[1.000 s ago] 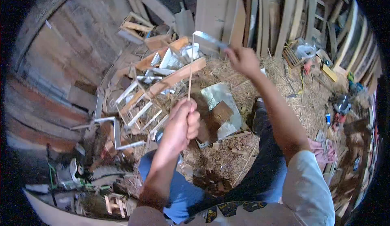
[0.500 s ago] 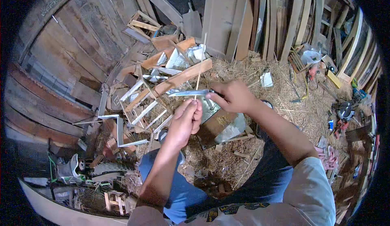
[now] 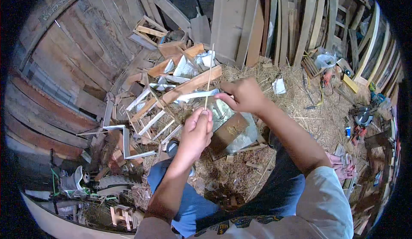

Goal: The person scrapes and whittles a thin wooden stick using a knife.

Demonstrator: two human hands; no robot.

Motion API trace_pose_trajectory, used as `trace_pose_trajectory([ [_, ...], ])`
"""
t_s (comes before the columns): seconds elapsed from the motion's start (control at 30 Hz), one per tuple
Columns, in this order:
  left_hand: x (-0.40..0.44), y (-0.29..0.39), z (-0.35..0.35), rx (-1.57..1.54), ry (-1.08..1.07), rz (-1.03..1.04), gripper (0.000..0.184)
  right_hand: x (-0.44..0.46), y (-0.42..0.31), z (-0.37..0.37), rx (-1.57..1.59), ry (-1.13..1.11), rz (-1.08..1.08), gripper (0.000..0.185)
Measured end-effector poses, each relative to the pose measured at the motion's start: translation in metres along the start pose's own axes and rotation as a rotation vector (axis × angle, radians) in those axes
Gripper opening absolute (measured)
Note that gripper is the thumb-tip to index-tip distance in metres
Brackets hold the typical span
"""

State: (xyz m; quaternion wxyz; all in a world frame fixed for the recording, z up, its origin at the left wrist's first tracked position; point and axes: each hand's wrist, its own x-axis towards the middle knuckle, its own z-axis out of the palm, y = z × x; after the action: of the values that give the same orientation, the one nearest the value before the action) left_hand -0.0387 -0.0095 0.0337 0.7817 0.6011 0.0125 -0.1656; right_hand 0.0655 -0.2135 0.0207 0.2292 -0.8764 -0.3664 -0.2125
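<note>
Straw-strewn floor (image 3: 300,96) lies below hands (image 3: 197,129) (image 3: 248,95) clasping stick (image 3: 209,78) and knife (image 3: 199,95), which now crosses higher up the stick.

Left hand (image 3: 196,130): thin stick (image 3: 210,73), gripped near lower end. Right hand (image 3: 249,95): knife (image 3: 196,95), blade across stick just beyond left hand. Around: straw-like shavings (image 3: 296,110), white paper (image 3: 279,86), heaped wood pieces (image 3: 189,87), tall boards (image 3: 227,24), pink cloth (image 3: 343,167).

Woodworking workshop, boards (image 3: 308,24) leaning in a row, heaped wooden offcuts (image 3: 193,84), straw-like shavings (image 3: 326,125) underfoot
</note>
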Motion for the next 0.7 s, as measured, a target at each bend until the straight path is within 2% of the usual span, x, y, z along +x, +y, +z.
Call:
trace_pose_trajectory([
  [0.07, 0.0, -0.001, 0.0, 0.016, 0.011, 0.001, 0.023, -0.001, 0.0, 0.0, -0.011, 0.017, -0.021, 0.041],
  [0.13, -0.001, -0.003, -0.001, 0.035, 0.031, 0.005, 0.023, -0.003, -0.008, 0.003, -0.022, -0.044, 0.044, 0.042],
  [0.17, -0.002, -0.004, -0.002, 0.04, 0.036, 0.003, 0.023, -0.005, -0.008, 0.006, 0.001, -0.032, -0.058, 0.041],
  [0.2, -0.003, -0.004, -0.003, 0.048, 0.04, 0.001, 0.023, -0.006, -0.004, 0.01, 0.001, -0.026, -0.059, 0.041],
  [0.3, 0.0, -0.003, -0.005, 0.076, 0.044, 0.003, 0.023, -0.009, 0.003, 0.024, -0.036, -0.143, 0.033, 0.039],
  [0.4, 0.001, -0.008, -0.008, 0.043, 0.036, 0.017, 0.023, -0.005, -0.002, 0.022, 0.004, -0.097, -0.011, 0.038],
  [0.47, -0.003, -0.008, -0.009, 0.036, 0.055, -0.018, 0.022, 0.0, -0.01, 0.006, -0.084, -0.16, -0.088, 0.039],
  [0.53, -0.004, -0.007, -0.01, 0.028, 0.055, -0.062, 0.02, 0.002, 0.011, 0.006, -0.016, -0.082, -0.062, 0.04],
  [0.57, -0.001, -0.005, -0.011, 0.008, 0.052, -0.073, 0.02, 0.006, 0.011, 0.013, 0.012, -0.057, 0.06, 0.041],
  [0.7, -0.004, -0.001, -0.01, -0.036, 0.04, -0.101, 0.02, -0.002, -0.007, 0.011, -0.05, -0.139, -0.062, 0.045],
])
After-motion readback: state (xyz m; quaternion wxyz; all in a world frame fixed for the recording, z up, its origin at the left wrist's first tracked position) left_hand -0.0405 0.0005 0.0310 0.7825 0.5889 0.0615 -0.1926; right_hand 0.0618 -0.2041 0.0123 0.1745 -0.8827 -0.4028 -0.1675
